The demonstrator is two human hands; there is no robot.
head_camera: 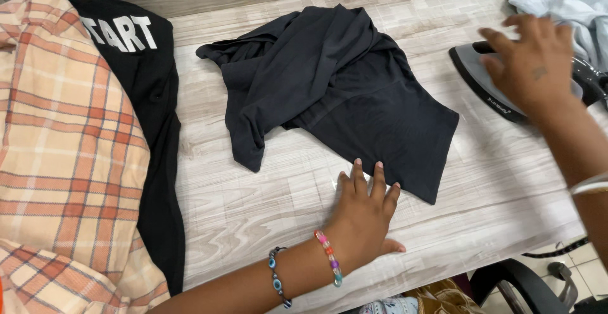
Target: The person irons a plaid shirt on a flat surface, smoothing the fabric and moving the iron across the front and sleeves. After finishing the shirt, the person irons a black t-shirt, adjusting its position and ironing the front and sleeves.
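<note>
Left hand [362, 209] lower centre, fingers flat, together, pressing hem of black garment [342, 92]: light, limp, crumpled; grip at hem corners. Right hand [532, 60] upper right, fingers spread over iron [500, 89].

Left hand [362, 207] lies flat (fingers together); right hand [531, 60] hovers, spread.

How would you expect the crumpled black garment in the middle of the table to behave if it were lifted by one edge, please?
The black garment would probably hang floppy, since it already lies in soft folds. It looks thin, so likely light. Under the left hand, whose fingers touch its hem, it may slide on the smooth table.
</note>
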